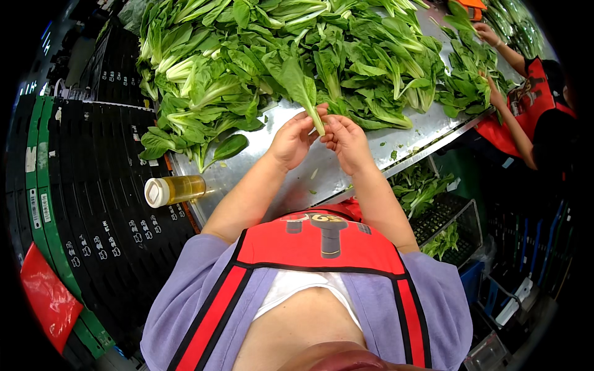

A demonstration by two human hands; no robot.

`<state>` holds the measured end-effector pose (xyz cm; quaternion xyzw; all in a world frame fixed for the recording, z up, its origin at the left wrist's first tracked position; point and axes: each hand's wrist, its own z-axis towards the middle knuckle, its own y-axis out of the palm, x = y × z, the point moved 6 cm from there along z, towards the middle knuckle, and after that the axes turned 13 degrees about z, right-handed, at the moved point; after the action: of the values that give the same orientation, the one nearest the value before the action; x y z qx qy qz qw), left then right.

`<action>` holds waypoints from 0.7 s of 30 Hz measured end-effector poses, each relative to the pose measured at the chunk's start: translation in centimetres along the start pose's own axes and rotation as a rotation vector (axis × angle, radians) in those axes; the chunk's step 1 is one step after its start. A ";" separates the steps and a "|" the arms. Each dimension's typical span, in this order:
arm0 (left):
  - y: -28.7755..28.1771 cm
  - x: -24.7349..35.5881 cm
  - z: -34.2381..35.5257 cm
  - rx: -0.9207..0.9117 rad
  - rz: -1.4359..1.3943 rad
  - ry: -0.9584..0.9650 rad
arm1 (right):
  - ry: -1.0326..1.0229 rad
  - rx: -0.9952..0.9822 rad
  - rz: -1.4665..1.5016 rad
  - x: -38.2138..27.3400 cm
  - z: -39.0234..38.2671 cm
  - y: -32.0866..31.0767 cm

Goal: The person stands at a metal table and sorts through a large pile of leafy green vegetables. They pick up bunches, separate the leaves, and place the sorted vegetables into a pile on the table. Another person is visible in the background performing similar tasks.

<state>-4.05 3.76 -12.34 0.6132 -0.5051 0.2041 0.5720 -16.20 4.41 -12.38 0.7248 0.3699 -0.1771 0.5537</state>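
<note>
- At the far left, a glossy red plastic sheet (51, 300) is lying across the edges of green plastic crates (41, 185).
- Beside these, black slatted plastic crates (117, 167) with white printed markings are standing in stacks.
- A clear bottle with a white lid and amber liquid (187, 187) is resting by the table's left edge; whether it is standing or lying, I cannot tell.
- A large heap of green leafy vegetables with pale stems (210, 93) is covering the back of a shiny silver metal table (303, 176).
- Near the centre, the person's bare left hand (292, 139) is pinching a single green leafy stalk (300, 89) close to its pale base; the leaf is pointing away, toward the heap.
- The bare right hand (350, 143) is meeting the left at that base, fingers curling in; how firmly it is gripping, I cannot tell.
- Below the table's right side, a black mesh plastic crate (471, 232) is holding more greens.
- At the upper right, a co-worker in a red apron with black trim (526, 102) is reaching over greens with both hands.
</note>
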 end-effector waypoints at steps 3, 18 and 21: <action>0.2 0.0 0.0 -0.062 -0.059 -0.023 | 0.249 -0.121 0.066 1.3 0.1 0.3; -0.6 -0.7 0.3 0.160 -0.123 0.004 | -0.541 -0.002 -0.453 -2.1 -1.2 0.7; -1.5 -0.6 0.4 0.235 -0.066 0.034 | -0.856 -0.124 -0.734 -4.0 -2.4 2.7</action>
<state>-3.12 3.34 -13.70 0.6888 -0.4476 0.2531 0.5111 -17.27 4.98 -7.17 0.3783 0.3497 -0.6138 0.5982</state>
